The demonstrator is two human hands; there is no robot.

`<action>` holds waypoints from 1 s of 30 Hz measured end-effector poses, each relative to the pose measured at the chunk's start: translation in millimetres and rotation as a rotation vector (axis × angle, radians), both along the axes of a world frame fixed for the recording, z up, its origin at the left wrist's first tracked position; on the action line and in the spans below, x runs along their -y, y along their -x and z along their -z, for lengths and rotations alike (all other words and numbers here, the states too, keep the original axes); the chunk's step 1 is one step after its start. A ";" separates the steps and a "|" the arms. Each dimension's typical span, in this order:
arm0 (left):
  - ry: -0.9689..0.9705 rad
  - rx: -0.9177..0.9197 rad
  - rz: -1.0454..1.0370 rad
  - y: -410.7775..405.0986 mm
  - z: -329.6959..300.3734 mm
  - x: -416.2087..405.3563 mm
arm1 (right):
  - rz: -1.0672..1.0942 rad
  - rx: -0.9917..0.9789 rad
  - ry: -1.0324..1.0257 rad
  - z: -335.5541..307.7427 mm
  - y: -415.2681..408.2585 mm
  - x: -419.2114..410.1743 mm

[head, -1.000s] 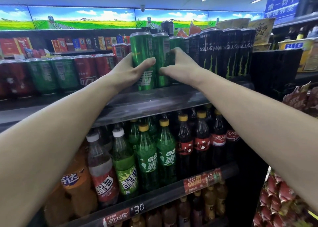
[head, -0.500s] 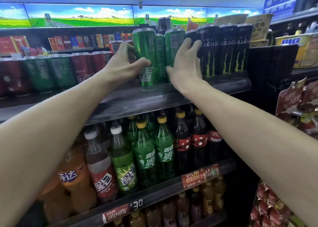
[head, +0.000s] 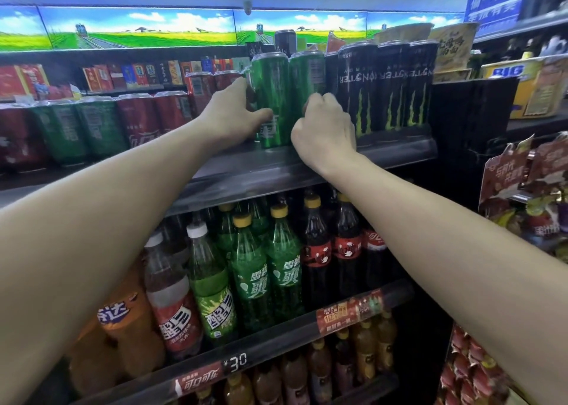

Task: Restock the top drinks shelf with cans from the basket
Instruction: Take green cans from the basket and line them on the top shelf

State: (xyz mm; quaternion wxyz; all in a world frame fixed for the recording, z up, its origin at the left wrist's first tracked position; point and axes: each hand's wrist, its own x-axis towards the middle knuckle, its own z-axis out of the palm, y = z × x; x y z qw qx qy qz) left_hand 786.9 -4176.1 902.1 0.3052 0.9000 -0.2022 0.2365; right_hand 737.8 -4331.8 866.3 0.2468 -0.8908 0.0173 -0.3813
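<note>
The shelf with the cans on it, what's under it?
Under the top shelf stand green bottles, dark cola bottles and an orange bottle. The person's arms cover whatever stands further left and right.

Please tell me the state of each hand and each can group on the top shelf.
left hand: gripping front green can
right hand: curled against second green can
green cans: upright
black cans: upright, front row
top shelf: stocked
</note>
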 end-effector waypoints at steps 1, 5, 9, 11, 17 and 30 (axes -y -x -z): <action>0.004 -0.006 -0.011 -0.1 0.3 3.9 | 0.001 -0.007 0.009 0.6 -0.4 0.1; 0.014 -0.015 -0.028 0.3 2.1 13.9 | 0.010 -0.054 0.047 -1.5 0.1 0.5; -0.011 -0.064 -0.042 3.6 2.8 16.7 | -0.009 -0.096 0.075 -2.9 2.5 0.6; -0.010 -0.122 -0.033 5.1 2.8 18.5 | -0.021 -0.113 0.081 -3.4 3.9 1.2; 0.004 -0.161 -0.028 6.3 1.8 19.2 | -0.058 -0.169 0.125 -3.9 7.2 3.9; -0.016 0.449 0.013 113.4 58.3 -14.4 | -0.402 0.465 -0.251 62.0 68.5 -27.5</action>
